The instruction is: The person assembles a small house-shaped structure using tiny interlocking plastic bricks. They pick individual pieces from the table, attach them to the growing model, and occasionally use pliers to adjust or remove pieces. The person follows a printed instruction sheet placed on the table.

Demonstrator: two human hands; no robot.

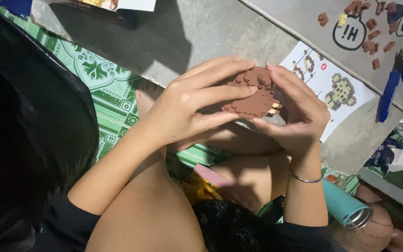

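Fingers of your left hand [187,105] and right hand [295,112] pinch the brown brick model [253,93] between them; instruction sheet [336,88] sits at 3 o'clock.

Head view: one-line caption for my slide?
Both hands, left and right, press a brown brick model above an instruction sheet.

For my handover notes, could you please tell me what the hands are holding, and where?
A small brown block-built model, between both hands: left hand over its left edge, right hand cupping its right side.
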